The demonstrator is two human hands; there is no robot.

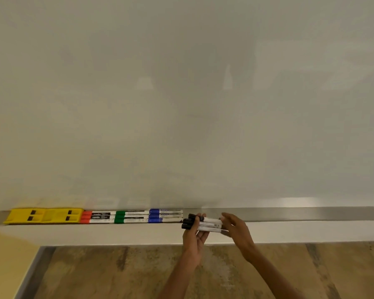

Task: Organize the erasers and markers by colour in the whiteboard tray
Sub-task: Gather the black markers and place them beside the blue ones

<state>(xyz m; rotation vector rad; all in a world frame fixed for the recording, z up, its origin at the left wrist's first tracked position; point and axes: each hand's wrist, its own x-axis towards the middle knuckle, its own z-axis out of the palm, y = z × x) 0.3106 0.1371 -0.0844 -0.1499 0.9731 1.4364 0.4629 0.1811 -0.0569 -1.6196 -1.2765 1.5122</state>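
Observation:
Two yellow erasers (43,216) lie side by side at the left end of the metal whiteboard tray (300,214). To their right lie three red-capped markers (97,217), then three green-capped markers (130,216), then three blue-capped markers (165,216), each group in a neat row. Just right of the blue group, a bundle of three black-capped markers (203,223) is held at the tray's front edge. My left hand (193,236) grips the bundle near the caps from below. My right hand (235,228) holds the bundle's other end with its fingertips.
The whiteboard (181,104) fills the view above the tray. The tray runs bare to the right of my hands. Below is a white ledge (117,234), then a wood-pattern floor (117,272), with a yellow wall section at the lower left.

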